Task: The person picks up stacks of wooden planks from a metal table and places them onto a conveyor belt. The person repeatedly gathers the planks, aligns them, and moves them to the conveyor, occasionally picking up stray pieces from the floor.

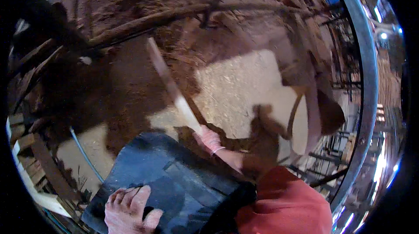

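My right hand (208, 141) is closed around the near end of a long, pale wooden strip (187, 112). The strip slants away to the upper left, above a floor strewn with sawdust. My left hand (130, 210) lies on a dark blue apron (174, 177) over my lap, thumb apart and fingers lightly bent, with nothing seen in it. A red sleeve (288, 203) covers my right upper arm.
A sunlit patch of sawdust floor (238, 90) lies beyond my right hand. A long pole (174, 14) crosses the far side. Offcuts (46, 159) and a thin blue hose (85, 155) lie left. A curved metal bar (369, 85) stands at right, with racks behind it.
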A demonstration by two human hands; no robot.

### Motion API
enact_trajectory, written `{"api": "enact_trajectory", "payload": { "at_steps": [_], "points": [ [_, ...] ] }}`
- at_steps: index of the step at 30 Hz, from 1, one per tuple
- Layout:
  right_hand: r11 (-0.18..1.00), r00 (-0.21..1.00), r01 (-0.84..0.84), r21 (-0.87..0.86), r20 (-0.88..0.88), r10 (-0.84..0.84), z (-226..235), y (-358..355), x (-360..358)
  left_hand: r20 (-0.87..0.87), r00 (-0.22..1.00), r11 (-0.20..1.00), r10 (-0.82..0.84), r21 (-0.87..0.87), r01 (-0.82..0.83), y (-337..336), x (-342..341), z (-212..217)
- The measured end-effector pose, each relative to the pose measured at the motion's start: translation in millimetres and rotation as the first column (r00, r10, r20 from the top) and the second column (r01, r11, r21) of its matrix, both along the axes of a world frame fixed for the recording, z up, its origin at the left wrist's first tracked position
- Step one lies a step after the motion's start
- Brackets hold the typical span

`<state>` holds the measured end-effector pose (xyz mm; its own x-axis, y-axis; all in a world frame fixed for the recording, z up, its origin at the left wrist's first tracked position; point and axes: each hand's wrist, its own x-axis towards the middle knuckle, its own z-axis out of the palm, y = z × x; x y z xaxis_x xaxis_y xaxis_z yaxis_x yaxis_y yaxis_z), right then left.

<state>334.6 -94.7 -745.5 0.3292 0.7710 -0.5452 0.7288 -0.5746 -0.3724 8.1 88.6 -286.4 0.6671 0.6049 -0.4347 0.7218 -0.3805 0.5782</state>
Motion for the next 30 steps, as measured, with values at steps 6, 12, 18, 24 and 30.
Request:
{"api": "enact_trajectory", "payload": {
  "at_steps": [6, 12, 18, 24, 30],
  "points": [
    [0.999, 0.992, 0.040, -0.034, -0.118, -0.044, 34, 126, -45, 0.001, 0.999, 0.994, -0.036, -0.107, 0.036, 12, 22, -9],
    [0.992, 0.994, 0.041, -0.119, -0.097, -0.053, 39, 207, -45, 0.119, 0.992, 0.986, -0.046, -0.151, 0.064, 22, 29, -23],
    [0.841, 0.805, 0.541, 0.019, -0.301, -0.511, 82, 147, -71, 0.010, 0.990, 0.911, 0.143, -0.392, -0.128, 28, 8, -37],
    [0.437, 0.145, 0.863, -0.254, -0.704, -0.695, 88, 35, -82, -0.043, 0.985, 0.829, 0.166, -0.536, -0.163, 35, -4, -52],
    [-0.216, -0.407, 0.897, -0.385, -0.529, -0.745, 90, -63, -37, -0.033, 0.950, 0.721, 0.311, -0.643, -0.259, 42, 5, -54]
  ]
}}
